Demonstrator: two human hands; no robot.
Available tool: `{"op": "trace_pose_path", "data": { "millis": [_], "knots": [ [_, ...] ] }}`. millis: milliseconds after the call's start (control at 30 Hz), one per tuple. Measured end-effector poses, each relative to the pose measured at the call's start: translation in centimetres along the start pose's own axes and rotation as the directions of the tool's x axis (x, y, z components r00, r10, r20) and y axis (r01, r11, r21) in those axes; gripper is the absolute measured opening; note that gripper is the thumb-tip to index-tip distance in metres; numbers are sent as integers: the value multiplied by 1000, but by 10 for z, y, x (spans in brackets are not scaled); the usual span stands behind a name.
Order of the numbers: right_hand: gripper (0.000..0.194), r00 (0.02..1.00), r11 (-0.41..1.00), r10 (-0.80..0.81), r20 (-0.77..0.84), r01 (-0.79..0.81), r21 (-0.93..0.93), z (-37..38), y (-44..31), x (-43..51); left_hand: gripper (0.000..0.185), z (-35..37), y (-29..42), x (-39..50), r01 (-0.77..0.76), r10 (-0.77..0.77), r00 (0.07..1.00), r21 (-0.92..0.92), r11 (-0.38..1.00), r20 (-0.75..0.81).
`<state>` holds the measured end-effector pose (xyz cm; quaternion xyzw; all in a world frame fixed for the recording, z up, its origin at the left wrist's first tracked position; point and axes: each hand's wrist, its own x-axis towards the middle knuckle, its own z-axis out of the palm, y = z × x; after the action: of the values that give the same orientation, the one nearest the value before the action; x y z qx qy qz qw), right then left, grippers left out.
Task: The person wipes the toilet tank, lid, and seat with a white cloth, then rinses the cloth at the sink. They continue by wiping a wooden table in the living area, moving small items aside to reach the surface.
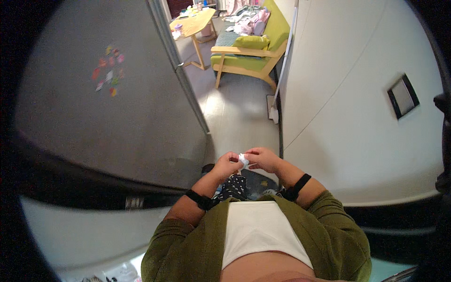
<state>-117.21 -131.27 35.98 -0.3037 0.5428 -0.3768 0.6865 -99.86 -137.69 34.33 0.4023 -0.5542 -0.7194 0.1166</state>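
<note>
A small crumpled white piece (243, 160), thin plastic or tissue, is pinched between my two hands in front of my body. My left hand (225, 166) grips its left side with thumb and fingers. On the other side, the fingertips of my right hand (263, 160) close on it too. Right below hangs dark cloth with white dots (234, 187), partly covered by my left forearm. Both forearms wear black straps, the left strap (201, 200) and the right strap (297, 187).
A grey panel (116, 130) with colourful magnets stands close on my left, a white wall (338, 141) on my right. A long-handled mop (274, 112) leans along that wall. Farther off are a green sofa (243, 63) with clothes and a wooden table (197, 23).
</note>
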Motion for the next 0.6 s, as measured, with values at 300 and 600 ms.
{"op": "trace_pose_path", "data": {
  "millis": [300,600],
  "knots": [
    [17,960,981,-167,-226,138,-138,-133,-131,107,22,-37,120,212,-121,64,942,155,980,331],
    [11,879,892,-427,-213,371,-257,-251,-243,236,21,-62,226,391,-165,157,970,28,986,187]
  ]
}}
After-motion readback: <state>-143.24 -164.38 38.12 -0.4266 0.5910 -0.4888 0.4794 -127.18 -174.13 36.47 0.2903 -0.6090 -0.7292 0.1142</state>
